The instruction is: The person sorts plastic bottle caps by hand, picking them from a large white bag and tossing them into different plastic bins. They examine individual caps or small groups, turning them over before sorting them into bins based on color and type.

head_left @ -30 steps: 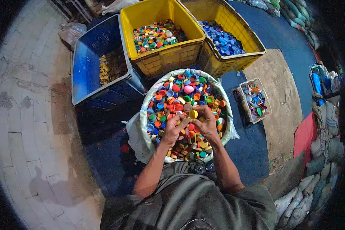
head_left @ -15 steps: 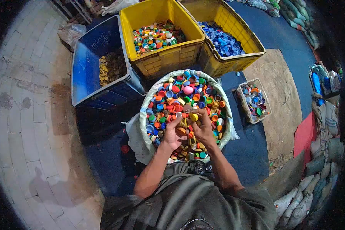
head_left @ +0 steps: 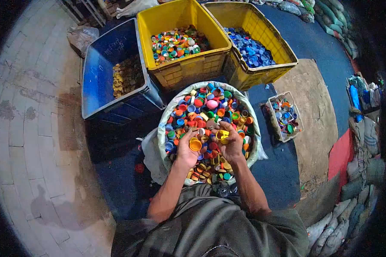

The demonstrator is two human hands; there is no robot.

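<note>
A round sack [head_left: 162, 143] with its pale rim rolled open stands before me, full of mixed plastic bottle caps [head_left: 210, 115]. Over its left half, my left hand [head_left: 188, 150] is closed on an orange cap [head_left: 195, 144], whose hollow side faces up. My right hand [head_left: 230, 143] grips a yellow cap [head_left: 222, 136] between thumb and fingers, just right of the middle. Both hands hover above the pile, a little apart. Whether other caps sit in either palm is hidden.
Beyond the sack stand a blue bin [head_left: 90, 92] with yellow caps, a yellow bin [head_left: 193, 68] with mixed caps and another yellow bin [head_left: 261, 73] with blue caps. To the right, a white crate [head_left: 284, 139] holds assorted caps on cardboard [head_left: 313, 120]. Filled sacks [head_left: 339, 222] line the right side.
My hands have moved apart from each other over the pile. The orange cap now shows plainly in my left hand, and the yellow cap has shifted slightly right with my right hand.
</note>
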